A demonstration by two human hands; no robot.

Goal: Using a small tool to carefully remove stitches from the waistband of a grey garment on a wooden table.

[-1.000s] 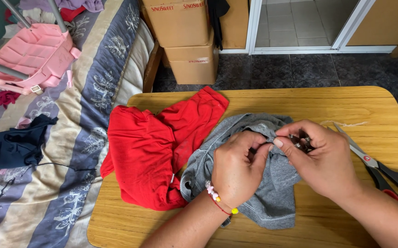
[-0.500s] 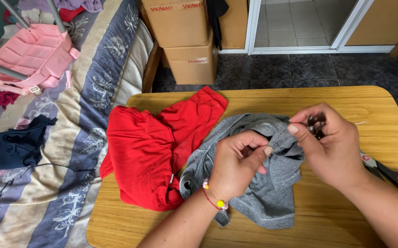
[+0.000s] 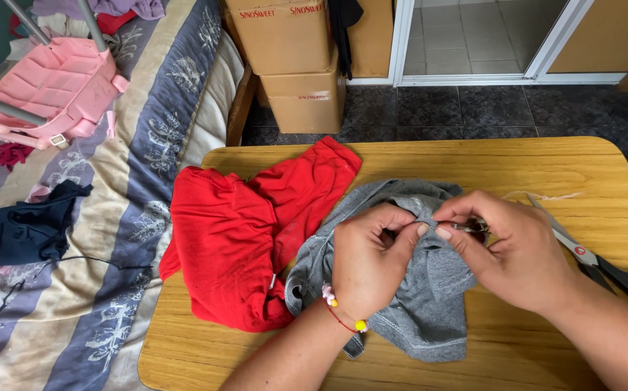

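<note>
A grey garment point(image 3: 430, 304) lies crumpled on a small wooden table point(image 3: 473, 163). My left hand point(image 3: 372, 261) pinches a fold of the grey cloth near its top edge; a beaded bracelet sits on that wrist. My right hand point(image 3: 509, 250) meets it from the right, thumb and forefinger pinched on a small thin metallic thing at the same fold; I cannot tell exactly what it is. A red garment point(image 3: 249, 232) lies spread to the left, partly under the grey one.
Scissors point(image 3: 589, 261) with red-and-black handles lie on the table behind my right wrist. A pale thread point(image 3: 545, 195) lies near them. A striped mattress point(image 3: 133, 217) with a dark garment point(image 3: 28, 228) and a pink plastic item point(image 3: 53, 90) is left; cardboard boxes point(image 3: 292, 65) stand beyond.
My right hand rose up and away from the fold, then came back down to meet my left hand. The garments have stayed in place.
</note>
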